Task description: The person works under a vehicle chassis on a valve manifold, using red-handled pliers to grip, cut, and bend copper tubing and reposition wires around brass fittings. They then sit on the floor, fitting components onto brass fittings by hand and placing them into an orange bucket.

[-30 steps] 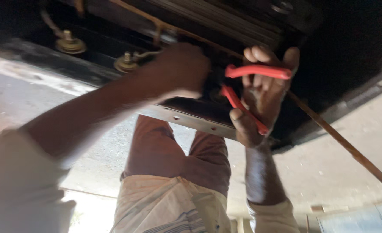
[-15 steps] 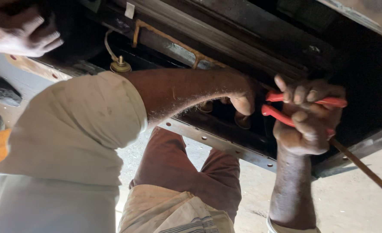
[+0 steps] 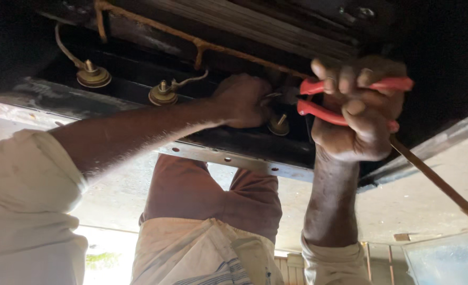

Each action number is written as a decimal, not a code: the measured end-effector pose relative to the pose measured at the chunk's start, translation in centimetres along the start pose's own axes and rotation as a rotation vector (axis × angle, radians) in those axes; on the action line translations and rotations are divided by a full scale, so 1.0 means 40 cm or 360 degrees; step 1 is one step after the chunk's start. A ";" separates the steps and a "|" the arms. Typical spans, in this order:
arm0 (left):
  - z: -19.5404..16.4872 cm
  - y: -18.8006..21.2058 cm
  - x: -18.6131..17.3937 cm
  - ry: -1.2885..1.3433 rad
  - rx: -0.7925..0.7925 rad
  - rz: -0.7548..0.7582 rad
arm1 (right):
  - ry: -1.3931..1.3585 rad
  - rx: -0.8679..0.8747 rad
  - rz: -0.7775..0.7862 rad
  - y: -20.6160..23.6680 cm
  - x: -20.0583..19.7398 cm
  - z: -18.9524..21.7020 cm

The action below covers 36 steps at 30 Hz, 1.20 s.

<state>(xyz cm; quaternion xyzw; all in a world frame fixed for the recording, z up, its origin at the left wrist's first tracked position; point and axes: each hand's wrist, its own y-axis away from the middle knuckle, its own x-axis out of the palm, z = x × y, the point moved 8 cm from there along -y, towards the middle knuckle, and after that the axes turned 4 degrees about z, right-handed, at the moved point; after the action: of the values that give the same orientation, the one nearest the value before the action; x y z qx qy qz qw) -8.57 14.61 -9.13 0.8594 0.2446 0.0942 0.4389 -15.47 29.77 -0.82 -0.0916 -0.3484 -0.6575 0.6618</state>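
Right hand (image 3: 358, 113) grips red pliers (image 3: 350, 100), now leveled at the terminal (image 3: 279, 124); left hand (image 3: 242, 100), at nine o'clock of them, closes around the fitting, steadying it.

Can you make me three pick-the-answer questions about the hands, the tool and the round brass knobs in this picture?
1. Where is the left hand?
A. Resting on the knees
B. Up at the dark metal box, next to the tool's tip
C. Behind the person's back

2. What colour are the handles of the pliers?
A. Red
B. Blue
C. Green

3. What is the right hand doing?
A. Hanging open and empty
B. Lying flat on the floor
C. Squeezed shut around the pliers' handles

Answers:
1 B, the hand sits by the pliers' nose, near a brass knob.
2 A, both handles show bright red between the fingers.
3 C, the fingers curl over both handles.
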 end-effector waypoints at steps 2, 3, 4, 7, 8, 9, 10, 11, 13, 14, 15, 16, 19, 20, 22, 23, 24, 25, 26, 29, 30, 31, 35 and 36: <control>-0.018 0.022 -0.014 0.0133 0.0020 0.0098 | -0.0041 0.0012 0.0086 -0.006 0.014 -0.003; -0.014 0.046 -0.033 0.0197 0.0029 0.0139 | -0.0050 0.0011 0.0134 -0.007 0.024 -0.003; -0.013 0.065 -0.051 0.0265 0.0034 0.0181 | -0.0038 0.0012 0.0180 -0.009 0.033 -0.006; -0.005 0.175 -0.143 0.0150 0.0405 -0.0230 | 0.0075 0.0073 0.0279 -0.012 0.055 -0.029; 0.018 0.198 -0.147 0.0092 0.0402 -0.0254 | 0.0110 0.0073 0.0309 -0.012 0.060 -0.037; 0.038 0.205 -0.145 0.0033 0.0396 -0.0285 | 0.0146 0.0071 0.0339 -0.015 0.063 -0.046; 0.055 0.208 -0.139 0.0012 0.0424 -0.0316 | 0.0168 0.0079 0.0356 -0.017 0.064 -0.059; 0.067 0.202 -0.130 0.0000 0.0454 -0.0340 | 0.0178 0.0096 0.0357 -0.016 0.061 -0.066; 0.089 0.175 -0.106 -0.0024 0.0441 -0.0301 | 0.0185 0.0125 0.0349 -0.015 0.056 -0.083; 0.101 0.159 -0.097 -0.0038 0.0380 -0.0244 | 0.0212 0.0138 0.0346 -0.013 0.055 -0.088; 0.110 0.151 -0.090 -0.0053 0.0305 -0.0192 | 0.0239 0.0151 0.0343 -0.010 0.055 -0.092; 0.105 0.149 -0.090 -0.0107 0.0317 -0.0168 | 0.0288 0.0158 0.0337 -0.007 0.057 -0.093; 0.085 0.154 -0.105 -0.0278 0.0337 -0.0131 | 0.0296 0.0070 0.0346 -0.003 0.074 -0.077; 0.080 0.158 -0.111 -0.0318 0.0333 -0.0124 | 0.0298 0.0042 0.0346 -0.001 0.081 -0.071; 0.067 0.165 -0.109 -0.0450 0.0394 -0.0123 | 0.0319 0.0017 0.0341 0.004 0.092 -0.067; 0.060 0.169 -0.107 -0.0553 0.0453 -0.0144 | 0.0358 0.0022 0.0344 0.008 0.097 -0.073; 0.056 0.169 -0.104 -0.0659 0.0496 -0.0177 | 0.0396 0.0026 0.0348 0.012 0.101 -0.078; 0.068 0.167 -0.099 -0.0690 0.0445 -0.0150 | 0.0448 0.0035 0.0352 0.018 0.105 -0.089; 0.079 0.163 -0.092 -0.0716 0.0396 -0.0116 | 0.0522 0.0058 0.0350 0.024 0.107 -0.102; 0.122 0.158 -0.074 -0.0763 0.0180 0.0127 | 0.0714 0.0121 0.0401 0.028 0.122 -0.149; 0.132 0.160 -0.071 -0.0769 0.0117 0.0225 | 0.0763 0.0127 0.0435 0.022 0.133 -0.165; 0.125 0.164 -0.085 -0.0719 0.0139 0.0179 | 0.0809 0.0118 0.0465 0.012 0.143 -0.171; 0.106 0.163 -0.101 -0.0647 0.0083 0.0256 | 0.0704 0.0123 0.0493 -0.033 0.178 -0.169; 0.112 0.161 -0.092 -0.0648 0.0011 0.0352 | 0.0723 0.0177 0.0479 -0.034 0.179 -0.167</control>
<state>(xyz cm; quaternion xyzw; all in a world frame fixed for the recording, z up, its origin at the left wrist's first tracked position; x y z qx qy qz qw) -7.89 6.39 -6.44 0.8838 0.0558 -0.0345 0.4633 -15.24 19.97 -2.05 0.0441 -0.2090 -0.5354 0.8171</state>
